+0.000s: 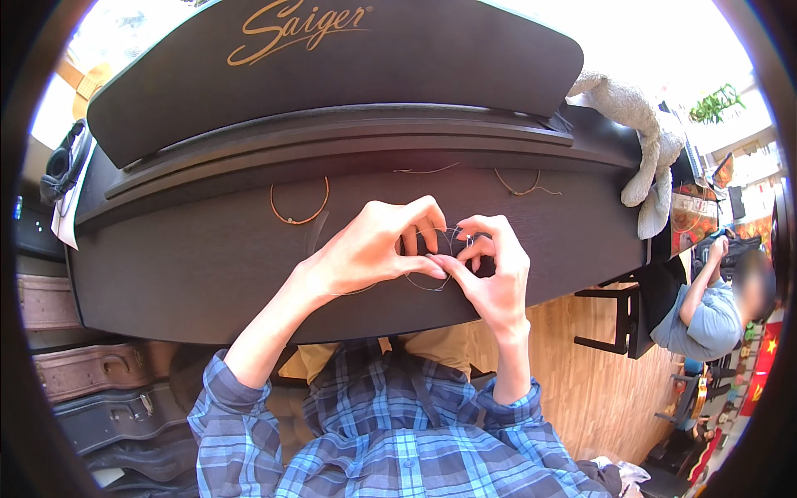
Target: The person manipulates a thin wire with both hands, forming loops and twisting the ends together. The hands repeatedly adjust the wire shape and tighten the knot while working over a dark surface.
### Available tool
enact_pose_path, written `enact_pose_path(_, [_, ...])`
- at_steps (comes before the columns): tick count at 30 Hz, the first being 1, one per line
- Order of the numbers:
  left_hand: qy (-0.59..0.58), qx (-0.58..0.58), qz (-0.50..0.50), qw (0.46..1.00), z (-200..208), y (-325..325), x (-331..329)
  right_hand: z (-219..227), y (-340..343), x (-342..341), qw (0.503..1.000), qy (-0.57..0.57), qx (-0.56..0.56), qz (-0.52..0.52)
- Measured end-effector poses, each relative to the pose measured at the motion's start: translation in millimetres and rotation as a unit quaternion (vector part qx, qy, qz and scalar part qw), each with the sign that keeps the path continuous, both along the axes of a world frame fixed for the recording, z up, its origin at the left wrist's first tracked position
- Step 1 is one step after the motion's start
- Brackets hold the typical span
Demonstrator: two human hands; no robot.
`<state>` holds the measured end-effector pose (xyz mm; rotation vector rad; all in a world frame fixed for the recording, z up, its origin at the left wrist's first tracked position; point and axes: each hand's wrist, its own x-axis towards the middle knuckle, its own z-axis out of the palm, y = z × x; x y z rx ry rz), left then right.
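Thumbs together, fingers curled, our left hand point(386, 241) and right hand point(496, 270) hold a thin, silvery looped wire point(427, 289) above the flat black wooden piano lid point(191, 274); likely light and springy, we'd pinch where its strands cross.

String point(428, 289): thin, pale, shiny
Loops: loose, rounded, overlapping
Hold: between your left fingers point(415, 266) and right fingers point(458, 270), over the dark worktop point(207, 266)

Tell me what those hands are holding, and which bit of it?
The left hand and the right hand pinch a thin looped wire string by the curves of its loops. I can't tell whether an end is pinched too.
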<state>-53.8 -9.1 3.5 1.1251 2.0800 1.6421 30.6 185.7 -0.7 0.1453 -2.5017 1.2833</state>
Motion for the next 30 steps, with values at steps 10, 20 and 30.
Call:
enact_pose_path(10, [-0.057, -0.025, -0.002, 0.998, 0.9, -2.2, 0.8, -15.3, 11.9, 2.4, 0.978, 0.173, -0.114, -0.033])
enact_pose_path(20, [-0.179, 0.063, -0.063, 0.980, 5.3, -3.6, -0.6, -2.3, 23.6, 1.6, 0.980, -0.017, -0.107, 0.169])
enact_pose_path(30, [-0.206, 0.060, -0.036, 0.976, 5.3, -1.4, 1.6, -10.5, 25.7, 4.4, 0.965, -0.022, -0.207, 0.160])
